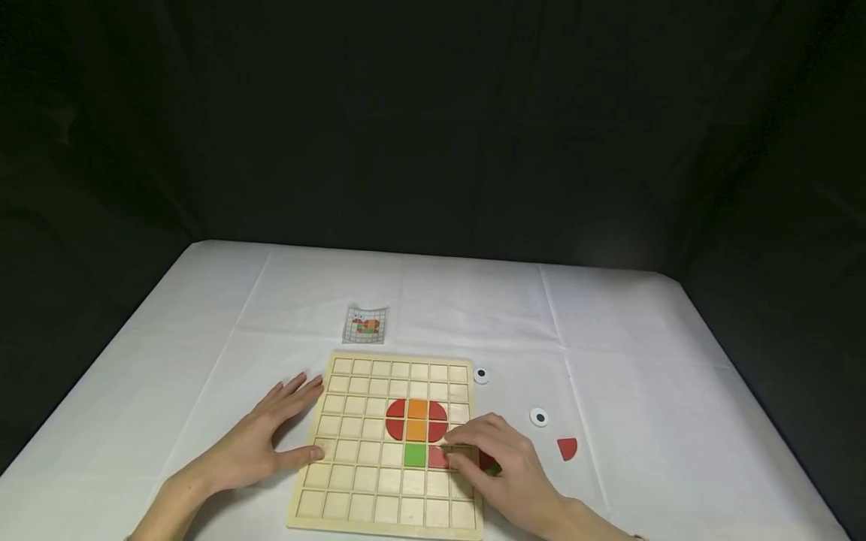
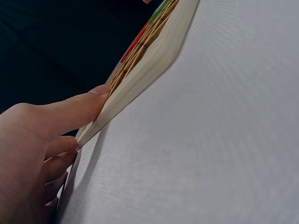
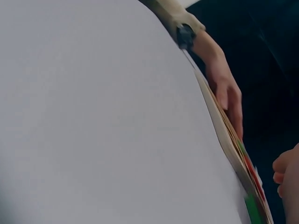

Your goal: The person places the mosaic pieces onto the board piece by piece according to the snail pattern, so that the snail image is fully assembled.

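Spread and relaxed, the left hand (image 1: pixel 252 445) rests at the left side of the board (image 1: pixel 338 500), its thumb on the rim. The right hand (image 1: pixel 506 467) has bent fingers over the right part, fingertips at a red square (image 1: pixel 437 457); whether they pinch it, I cannot tell. The board lies flat on the near part of the table, its grid partly filled. Left of the red square, in the same row, sits a green square (image 1: pixel 416 455). Directly behind the green one, two orange squares (image 1: pixel 417 409) stand in a column, flanked on both sides by red rounded pieces (image 1: pixel 395 429). More pieces, red and green (image 1: pixel 495 470), are partly hidden by the right hand. One eye disc (image 1: pixel 481 375) is just beside the far right corner; another (image 1: pixel 539 417) lies farther right, near a loose red wedge (image 1: pixel 567 448). Behind the board is a small picture card (image 1: pixel 365 325). White cloth (image 1: pixel 629 361) covers the table; dark curtains (image 1: pixel 433 128) surround it.
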Tool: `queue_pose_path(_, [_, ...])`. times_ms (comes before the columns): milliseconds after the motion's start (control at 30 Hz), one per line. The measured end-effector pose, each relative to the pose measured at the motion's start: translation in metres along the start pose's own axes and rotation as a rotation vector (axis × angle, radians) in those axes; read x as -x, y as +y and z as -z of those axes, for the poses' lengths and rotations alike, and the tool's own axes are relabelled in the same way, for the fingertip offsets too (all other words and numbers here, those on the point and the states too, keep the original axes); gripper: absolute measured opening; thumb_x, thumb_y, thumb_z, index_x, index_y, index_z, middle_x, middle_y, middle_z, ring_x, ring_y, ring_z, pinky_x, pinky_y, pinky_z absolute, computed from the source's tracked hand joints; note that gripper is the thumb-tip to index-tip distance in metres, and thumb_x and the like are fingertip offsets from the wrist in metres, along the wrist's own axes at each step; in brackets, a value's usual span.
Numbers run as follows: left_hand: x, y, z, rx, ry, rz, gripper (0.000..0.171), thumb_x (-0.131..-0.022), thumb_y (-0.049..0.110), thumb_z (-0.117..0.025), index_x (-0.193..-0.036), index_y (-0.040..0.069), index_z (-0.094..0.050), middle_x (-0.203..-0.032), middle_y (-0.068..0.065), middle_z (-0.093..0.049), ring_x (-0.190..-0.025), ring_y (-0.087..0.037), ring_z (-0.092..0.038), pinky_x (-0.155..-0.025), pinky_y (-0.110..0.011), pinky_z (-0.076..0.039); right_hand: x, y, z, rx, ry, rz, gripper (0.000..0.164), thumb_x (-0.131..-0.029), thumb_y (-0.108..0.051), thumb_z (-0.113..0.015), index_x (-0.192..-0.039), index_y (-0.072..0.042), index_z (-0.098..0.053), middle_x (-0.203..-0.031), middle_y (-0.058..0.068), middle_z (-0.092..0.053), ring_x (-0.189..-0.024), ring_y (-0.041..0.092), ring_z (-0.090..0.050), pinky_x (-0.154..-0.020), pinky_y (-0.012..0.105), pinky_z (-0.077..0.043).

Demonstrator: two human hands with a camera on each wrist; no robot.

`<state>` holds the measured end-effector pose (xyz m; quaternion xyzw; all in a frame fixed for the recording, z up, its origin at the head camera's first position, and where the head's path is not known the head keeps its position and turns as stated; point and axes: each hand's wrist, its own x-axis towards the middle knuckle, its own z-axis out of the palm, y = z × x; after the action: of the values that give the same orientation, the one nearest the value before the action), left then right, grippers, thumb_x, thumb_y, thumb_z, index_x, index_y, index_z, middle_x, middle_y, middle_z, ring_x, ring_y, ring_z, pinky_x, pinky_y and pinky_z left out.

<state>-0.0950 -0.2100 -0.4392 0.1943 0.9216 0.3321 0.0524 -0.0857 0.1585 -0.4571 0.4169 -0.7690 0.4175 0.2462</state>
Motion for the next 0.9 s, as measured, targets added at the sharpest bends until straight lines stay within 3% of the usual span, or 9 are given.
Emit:
queue_pose_path(267, [-0.003,0.002,0.001,-0.014,-0.002,0.015,0.09,-0.081,0.056,-0.076,-0.153,0.016,-0.042,-0.162,0.005,-0.032,-0.155,-0.026,-0.016,-0.127,-0.029,-0.002,0.021,0.015,0.035,0.037,0.023,-0.1,0.043,-0.068,0.01,-0.083,-0.104,-0.013,-0.073,-0.097,-0.002,-0.072,-0.091,0.011,-0.063,-0.089,0.01,-0.049])
queue_pose_path(433, [-0.004,0.002,0.0,-0.021,0.001,0.02,0.09,-0.08,0.056,-0.076,-0.153,0.016,-0.042,-0.162,0.006,-0.033,-0.155,-0.025,-0.016,-0.128,-0.034,-0.004,0.033,0.02,0.049,0.045,0.001,-0.069,0.045,-0.065,0.011,-0.083,-0.102,-0.013,-0.072,-0.095,-0.003,-0.071,-0.09,0.01,-0.063,-0.09,0.011,-0.048])
queue_pose_path(567, [-0.004,0.002,0.0,-0.021,0.004,0.017,0.09,-0.08,0.056,-0.076,-0.153,0.016,-0.042,-0.162,0.006,-0.033,-0.155,-0.024,-0.016,-0.128,-0.033,-0.004,0.039,0.022,0.056,0.021,-0.05,-0.047,0.047,-0.064,0.009,-0.084,-0.104,-0.013,-0.072,-0.096,-0.004,-0.071,-0.091,0.01,-0.063,-0.09,0.012,-0.048])
queue_pose_path(733, [-0.004,0.002,-0.001,-0.016,0.003,0.019,0.089,-0.08,0.056,-0.077,-0.152,0.015,-0.043,-0.162,0.005,-0.033,-0.155,-0.026,-0.016,-0.127,-0.044,-0.008,0.041,0.023,0.057,-0.019,-0.136,-0.068,0.046,-0.069,0.005,-0.084,-0.107,-0.016,-0.071,-0.099,-0.007,-0.071,-0.091,0.008,-0.062,-0.089,0.011,-0.047])
queue_pose_path(900, [-0.003,0.002,-0.001,-0.011,-0.002,0.029,0.09,-0.08,0.056,-0.077,-0.152,0.016,-0.043,-0.162,0.005,-0.033,-0.155,-0.026,-0.016,-0.125,-0.052,-0.011,0.042,0.024,0.058,-0.034,-0.16,-0.086,0.045,-0.071,0.003,-0.084,-0.109,-0.017,-0.071,-0.1,-0.008,-0.07,-0.092,0.008,-0.062,-0.09,0.011,-0.047])
